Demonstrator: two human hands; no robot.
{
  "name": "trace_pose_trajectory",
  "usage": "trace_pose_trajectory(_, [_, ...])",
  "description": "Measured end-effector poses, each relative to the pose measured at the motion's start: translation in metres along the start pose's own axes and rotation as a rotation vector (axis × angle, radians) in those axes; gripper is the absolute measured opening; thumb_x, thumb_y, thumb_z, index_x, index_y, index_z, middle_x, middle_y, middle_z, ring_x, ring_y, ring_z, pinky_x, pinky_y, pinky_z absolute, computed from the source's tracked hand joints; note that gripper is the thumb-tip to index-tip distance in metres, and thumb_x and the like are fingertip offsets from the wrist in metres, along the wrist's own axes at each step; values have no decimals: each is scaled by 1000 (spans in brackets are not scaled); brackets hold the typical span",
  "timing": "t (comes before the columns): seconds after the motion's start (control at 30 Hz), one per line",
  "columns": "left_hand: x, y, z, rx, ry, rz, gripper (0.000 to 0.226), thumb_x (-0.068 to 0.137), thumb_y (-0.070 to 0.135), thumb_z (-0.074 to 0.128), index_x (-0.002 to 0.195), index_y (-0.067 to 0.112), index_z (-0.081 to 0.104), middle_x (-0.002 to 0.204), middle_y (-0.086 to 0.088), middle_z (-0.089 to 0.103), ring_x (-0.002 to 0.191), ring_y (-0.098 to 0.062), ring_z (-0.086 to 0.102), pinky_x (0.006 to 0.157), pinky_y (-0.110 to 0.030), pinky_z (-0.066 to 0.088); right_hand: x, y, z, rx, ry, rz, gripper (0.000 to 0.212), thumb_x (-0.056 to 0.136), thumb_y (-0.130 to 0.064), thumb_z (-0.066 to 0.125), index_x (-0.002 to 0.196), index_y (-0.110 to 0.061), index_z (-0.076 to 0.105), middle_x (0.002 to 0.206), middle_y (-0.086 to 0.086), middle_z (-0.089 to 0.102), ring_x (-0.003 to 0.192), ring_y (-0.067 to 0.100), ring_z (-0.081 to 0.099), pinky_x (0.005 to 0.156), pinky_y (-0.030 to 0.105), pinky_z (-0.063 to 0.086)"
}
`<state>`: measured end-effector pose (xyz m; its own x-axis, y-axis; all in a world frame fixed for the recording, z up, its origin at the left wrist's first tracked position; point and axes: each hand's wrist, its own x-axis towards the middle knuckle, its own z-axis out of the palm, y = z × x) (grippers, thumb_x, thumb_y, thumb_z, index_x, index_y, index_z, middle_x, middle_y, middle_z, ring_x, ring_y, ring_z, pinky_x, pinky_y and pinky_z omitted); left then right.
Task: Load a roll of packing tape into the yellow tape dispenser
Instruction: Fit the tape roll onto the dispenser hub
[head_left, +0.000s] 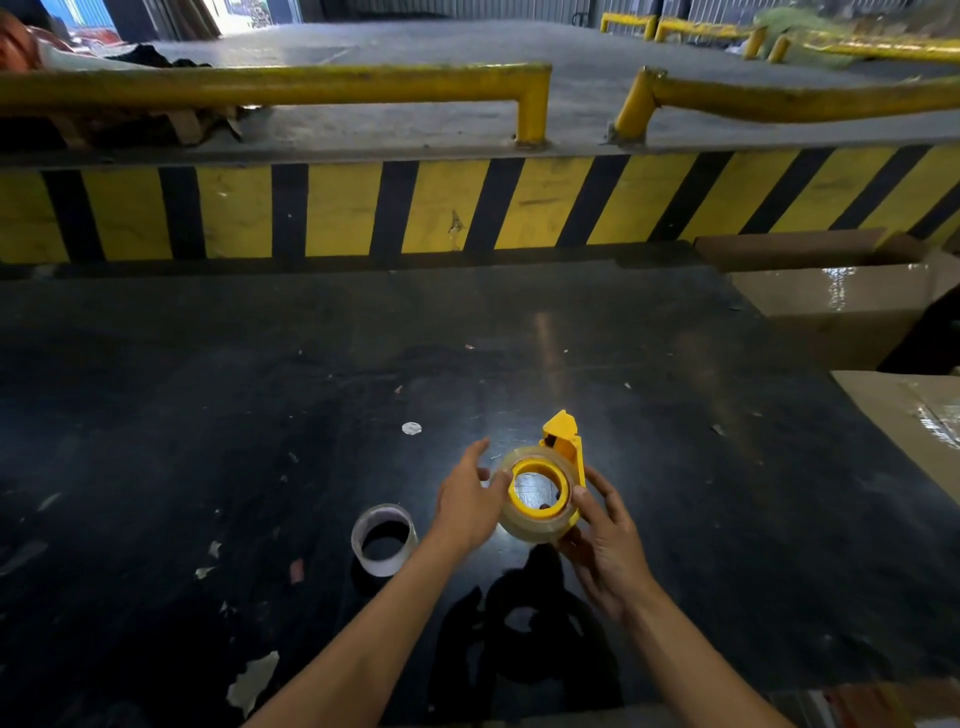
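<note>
I hold the yellow tape dispenser (562, 436) above the dark table (260, 389). A clear roll of packing tape (535, 527) sits around its yellow hub. My right hand (605, 545) grips the dispenser from the right and below, thumb against the roll's rim. My left hand (467, 499) touches the roll's left edge, thumb on it and fingers spread upward. A nearly spent tape core (383, 538) stands on the table just left of my left wrist.
Cardboard boxes (841, 306) line the table's right side, another box (919, 415) nearer. A yellow-and-black striped wall (467, 208) rises behind the table, with yellow railings (311, 83) above. Paper scraps (254, 680) litter the tabletop.
</note>
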<state>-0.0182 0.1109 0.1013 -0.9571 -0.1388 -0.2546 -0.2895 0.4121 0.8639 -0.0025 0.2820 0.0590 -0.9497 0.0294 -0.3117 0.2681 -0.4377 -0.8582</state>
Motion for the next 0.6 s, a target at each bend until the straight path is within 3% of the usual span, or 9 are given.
trace_pose_trajectory(0.1, [8,1,-7,-67,-97,-79,44,101,31,62,145,27,57,118,-10,73,98,-20,68,91,-39,59,1,-4,4,8,-20,6,31,91,-20,66,120,-30,66,113,11,75,100,39,70,91,56,49])
trace_pose_trajectory(0.17, [12,2,-11,-114,-156,-97,42,101,22,62,142,29,59,105,-6,67,79,-15,60,69,-31,54,2,-6,5,23,-17,14,32,90,-20,67,120,-31,66,117,13,73,100,38,69,87,54,50])
trace_pose_trajectory(0.2, [13,2,-13,-140,-182,-107,44,101,19,61,143,31,59,107,-5,63,77,-15,58,65,-28,52,3,-7,5,34,-16,16,33,90,-21,67,121,-31,66,117,13,73,99,38,69,83,50,50])
trace_pose_trajectory(0.3, [13,3,-11,-288,-200,-142,46,102,11,61,143,34,60,121,-12,71,101,-28,72,75,-36,63,4,-9,7,64,-24,3,35,90,-22,66,124,-31,63,118,12,71,99,36,68,75,42,54])
trace_pose_trajectory(0.37, [12,4,-5,-387,-158,-168,47,101,7,63,142,32,61,126,-19,72,114,-34,72,66,-27,64,6,-10,11,97,-8,-11,37,91,-21,65,128,-29,61,118,13,70,100,37,66,77,43,52])
trace_pose_trajectory(0.43, [9,6,2,-457,-98,-188,48,99,5,66,140,31,63,128,-21,71,115,-35,72,53,-20,60,8,-9,16,126,28,-25,38,93,-19,63,130,-27,60,114,13,70,99,37,64,78,44,50])
trace_pose_trajectory(0.6, [6,7,12,-549,6,-175,43,95,8,72,130,32,68,111,-18,77,94,-30,75,54,-25,61,7,-10,22,100,39,-34,34,95,-23,61,128,-31,60,115,10,72,102,38,67,91,53,50])
